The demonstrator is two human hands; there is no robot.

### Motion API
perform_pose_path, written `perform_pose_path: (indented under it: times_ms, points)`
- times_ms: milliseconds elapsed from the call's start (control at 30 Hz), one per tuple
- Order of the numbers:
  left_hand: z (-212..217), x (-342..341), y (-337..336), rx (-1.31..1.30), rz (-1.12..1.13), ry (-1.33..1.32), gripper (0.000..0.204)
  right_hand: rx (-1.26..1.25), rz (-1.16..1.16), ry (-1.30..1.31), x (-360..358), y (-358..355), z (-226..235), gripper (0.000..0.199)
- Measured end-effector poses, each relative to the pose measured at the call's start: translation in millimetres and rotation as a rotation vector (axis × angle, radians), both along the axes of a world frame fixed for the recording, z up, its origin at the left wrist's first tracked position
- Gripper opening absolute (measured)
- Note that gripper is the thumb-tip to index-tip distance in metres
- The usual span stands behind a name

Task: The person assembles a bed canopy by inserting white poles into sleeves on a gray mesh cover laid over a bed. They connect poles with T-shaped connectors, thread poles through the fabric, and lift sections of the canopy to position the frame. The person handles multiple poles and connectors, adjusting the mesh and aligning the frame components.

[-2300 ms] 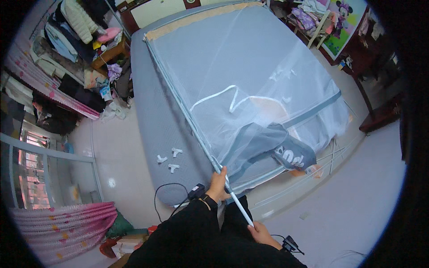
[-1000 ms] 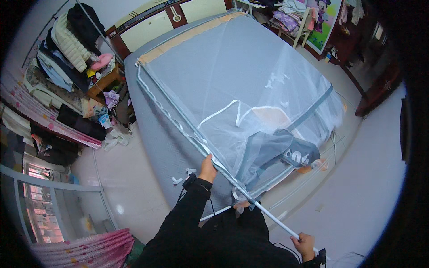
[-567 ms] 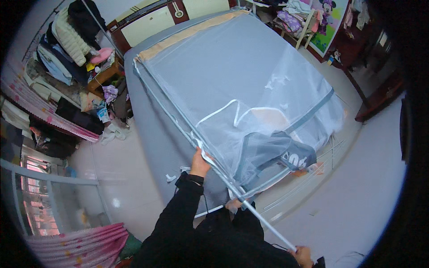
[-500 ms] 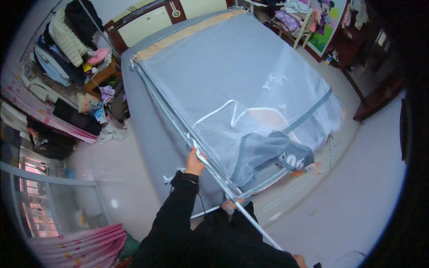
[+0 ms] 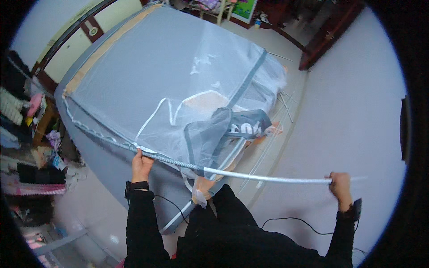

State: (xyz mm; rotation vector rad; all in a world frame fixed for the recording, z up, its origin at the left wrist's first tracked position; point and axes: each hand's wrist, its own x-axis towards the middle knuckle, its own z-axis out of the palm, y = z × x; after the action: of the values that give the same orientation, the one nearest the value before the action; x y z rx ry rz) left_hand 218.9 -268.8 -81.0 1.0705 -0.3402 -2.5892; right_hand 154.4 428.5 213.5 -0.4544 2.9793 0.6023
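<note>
A white mosquito net (image 5: 174,58) with grey trim lies spread over the grey-covered bed (image 5: 105,163). Along its near edge runs a grey fabric sleeve (image 5: 181,163), from whose end a long white pole (image 5: 268,179) sticks out to the right. My left hand (image 5: 142,167) is closed on the sleeved edge, thumb on top. Far to the right, my right hand (image 5: 341,190) grips the pole close to its free end. A bunched grey panel with a cartoon print (image 5: 248,126) sits on the net's near right part.
More thin white poles (image 5: 261,156) lie on the floor between bed and right wall (image 5: 353,111). A peach-coloured bundle in clear plastic (image 5: 203,187) is by my legs. Clothes and a small wooden cabinet (image 5: 44,118) stand left. A black cable (image 5: 297,219) hangs near my right arm.
My view has turned right. My right hand has risen from the lower edge into view, swinging the pole from a steep slant to nearly level. My left hand stays on the net's edge.
</note>
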Motion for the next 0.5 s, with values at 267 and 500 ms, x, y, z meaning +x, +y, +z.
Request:
perform_pose_path:
  times_ms: [267, 500]
  points:
    - [30, 12, 37, 0.016, -0.146, 0.354, 0.033, 0.033, 0.215, 0.725, -37, 14, 52, 0.025]
    - [43, 28, 61, 0.096, -0.190, 0.486, 0.021, -0.230, 0.441, 0.500, -20, -78, -38, 0.033]
